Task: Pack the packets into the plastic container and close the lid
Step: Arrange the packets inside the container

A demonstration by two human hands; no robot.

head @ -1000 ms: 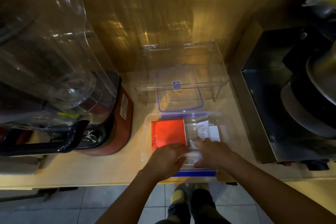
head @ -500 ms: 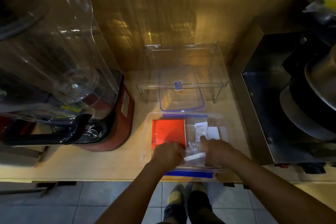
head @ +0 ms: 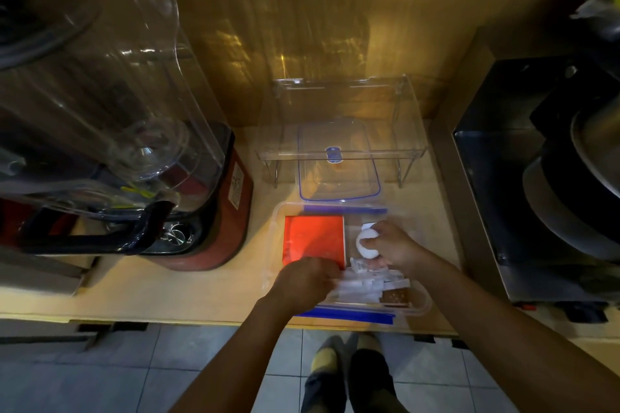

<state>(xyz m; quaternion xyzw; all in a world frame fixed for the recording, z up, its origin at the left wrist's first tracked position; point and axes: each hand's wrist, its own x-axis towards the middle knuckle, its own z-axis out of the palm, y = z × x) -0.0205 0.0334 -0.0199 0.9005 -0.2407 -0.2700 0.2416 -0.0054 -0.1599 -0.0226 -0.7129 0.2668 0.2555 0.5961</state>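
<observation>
Clear plastic container (head: 421,307) with blue clips sits open at the near edge of the wooden counter (head: 188,292). Inside, left half: red packet (head: 313,240), lying flat. Right half: loose pile of clear and white packets (head: 365,283); a brown one (head: 397,298) at the near right corner.

Left hand (head: 307,282) reaches into the container near its front left, fingers curled down onto the packet pile; whether it pinches anything cannot be told. Right hand (head: 391,245) is inside the right half, closed around a white crumpled packet (head: 365,242).

Lid (head: 339,163), clear with blue trim, lies just behind the container, partly under a clear acrylic riser (head: 407,131). Red blender base (head: 214,208) stands to the left.
</observation>
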